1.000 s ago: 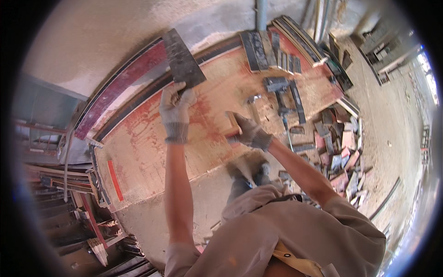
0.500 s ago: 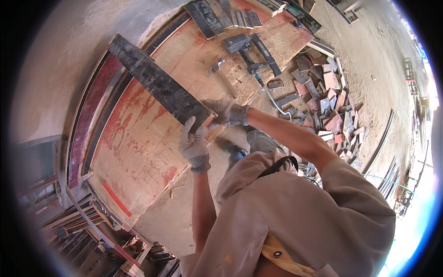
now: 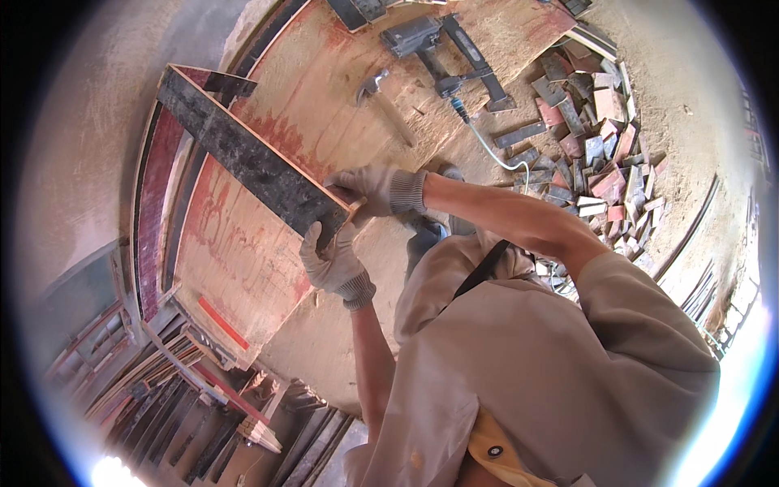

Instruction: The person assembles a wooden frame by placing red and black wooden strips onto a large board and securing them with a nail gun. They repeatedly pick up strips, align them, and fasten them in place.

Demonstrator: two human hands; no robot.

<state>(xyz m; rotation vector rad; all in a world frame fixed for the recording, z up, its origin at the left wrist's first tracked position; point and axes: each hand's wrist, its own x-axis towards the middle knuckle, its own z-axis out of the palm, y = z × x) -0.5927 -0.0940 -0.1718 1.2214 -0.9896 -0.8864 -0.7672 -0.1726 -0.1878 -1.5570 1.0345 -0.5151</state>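
Observation:
A long black-faced plywood board (image 3: 243,158) slants over the worktable, its near end between my gloved hands. My left hand (image 3: 331,264) grips the board's lower corner, thumb on the black face. My right hand (image 3: 367,191) is closed around the upper side of that same end, its fingertips partly hidden behind the edge. At the far end a short black piece (image 3: 230,84) sticks out at an angle from the board; the joint cannot be made out. On the table beyond lie a hammer (image 3: 373,84) with a wooden handle and a black nail gun (image 3: 415,39).
The worktable (image 3: 235,235) has a worn reddish plywood top. A pale air hose (image 3: 491,154) runs from the nail gun over the table's edge. Offcuts (image 3: 596,154) are heaped on the floor at right. Long strips (image 3: 158,211) lie along the wall side; more timber (image 3: 182,414) is stacked lower left.
The board has turned on its length, so its pale upper edge and the short far-end piece now show. Both hands keep hold of its near end. The view has shifted slightly.

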